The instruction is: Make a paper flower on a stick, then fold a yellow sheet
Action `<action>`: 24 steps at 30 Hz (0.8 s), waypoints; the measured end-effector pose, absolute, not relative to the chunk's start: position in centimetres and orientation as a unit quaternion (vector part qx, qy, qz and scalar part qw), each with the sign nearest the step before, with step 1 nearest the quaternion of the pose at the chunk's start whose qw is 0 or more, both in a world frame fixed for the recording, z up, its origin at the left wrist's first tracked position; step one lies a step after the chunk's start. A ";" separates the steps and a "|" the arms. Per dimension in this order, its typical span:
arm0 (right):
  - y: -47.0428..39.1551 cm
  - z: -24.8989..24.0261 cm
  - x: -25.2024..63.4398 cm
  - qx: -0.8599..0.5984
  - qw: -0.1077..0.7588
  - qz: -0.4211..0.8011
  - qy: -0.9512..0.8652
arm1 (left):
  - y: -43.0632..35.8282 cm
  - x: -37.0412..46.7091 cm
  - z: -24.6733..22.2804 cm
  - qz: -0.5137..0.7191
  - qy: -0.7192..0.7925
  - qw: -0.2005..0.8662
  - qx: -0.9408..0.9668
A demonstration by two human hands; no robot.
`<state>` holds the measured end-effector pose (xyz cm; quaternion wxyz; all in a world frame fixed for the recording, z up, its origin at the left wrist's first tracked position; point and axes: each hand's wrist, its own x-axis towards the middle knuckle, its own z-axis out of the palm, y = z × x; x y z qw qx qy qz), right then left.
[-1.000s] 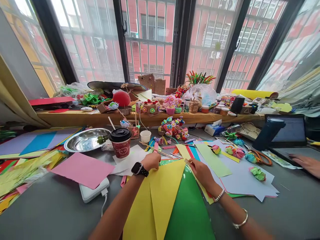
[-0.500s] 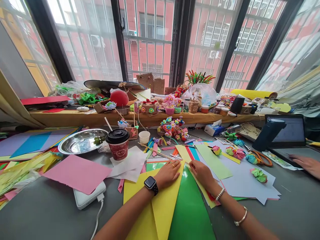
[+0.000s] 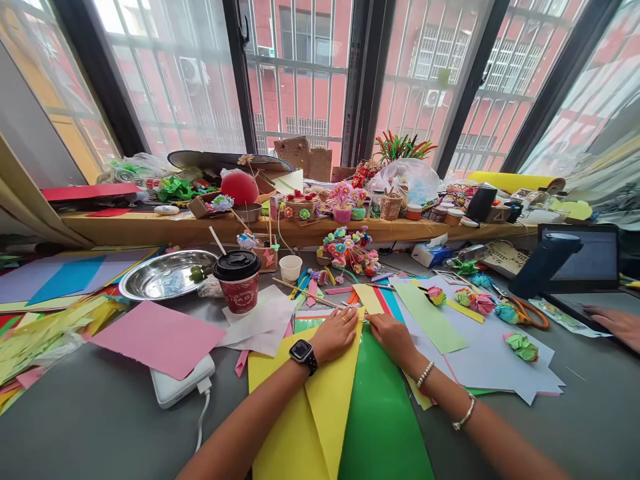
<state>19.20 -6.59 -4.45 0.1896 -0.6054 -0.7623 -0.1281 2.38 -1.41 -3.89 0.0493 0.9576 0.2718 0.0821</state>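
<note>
My left hand [image 3: 339,335] lies flat with fingers stretched out on a folded sheet of yellow paper [image 3: 280,420]. The fold's slanted edge runs from a narrow top corner down toward me. Under and beside it is a glossy green sheet [image 3: 385,413]. At the top corner of the yellow paper, my right hand [image 3: 395,341] is closed, thumb and index finger pinched. What sits between those fingertips is too small to make out. A watch is on the left wrist, and bracelets are on the right.
Left stand a lidded cup [image 3: 243,297], a metal tray [image 3: 130,290], pink paper [image 3: 160,339] and a white power bank [image 3: 175,390] with cable. Paper strips, paper flowers [image 3: 483,303] and orange-handled scissors [image 3: 535,317] lie right. Another person's hand [image 3: 615,325] rests at a laptop [image 3: 580,267].
My right hand has moved slightly left and up, closer to the yellow paper's top corner. My left hand stays flat on the paper. The view has shifted a little.
</note>
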 end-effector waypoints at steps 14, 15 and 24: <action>-7.9 -4.4 20.0 -0.577 0.159 -0.138 -0.789 | -1.7 -1.6 -3.3 0.086 0.276 0.052 0.956; -7.4 -4.5 19.8 -0.581 0.153 -0.139 -0.787 | -1.7 -1.6 -3.3 0.087 0.279 0.052 0.955; -3.5 -3.7 19.2 -0.629 0.160 -0.143 -0.747 | -1.8 -1.4 -2.7 0.111 0.264 0.042 0.957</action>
